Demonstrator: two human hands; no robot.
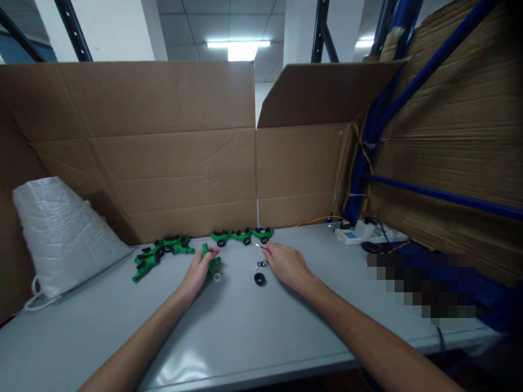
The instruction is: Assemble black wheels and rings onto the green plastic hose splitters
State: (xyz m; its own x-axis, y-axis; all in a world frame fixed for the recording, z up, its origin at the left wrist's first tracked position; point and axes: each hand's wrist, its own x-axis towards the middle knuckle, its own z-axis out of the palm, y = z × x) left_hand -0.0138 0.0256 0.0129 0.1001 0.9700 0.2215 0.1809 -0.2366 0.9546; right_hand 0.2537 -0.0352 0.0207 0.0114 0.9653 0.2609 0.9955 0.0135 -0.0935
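Observation:
My left hand [199,268] is closed around a green toy part [214,265], which shows on both sides of the fingers. A white ring [217,277] is at the lower edge of that part. My right hand [284,262] pinches a thin red tool [262,247] with a light tip pointing left. Just left of the right hand, small black rings [261,264] and a small white ring [255,267] lie on the table. Below them sits a larger black ring [259,279].
Several green toy pieces [163,250] lie left, and a row of green wheeled toys [242,236] stands at the back. A white wrapped bag [65,239] leans at left. Cardboard [175,158] walls the grey table [229,337]. A power strip [359,233] is at right.

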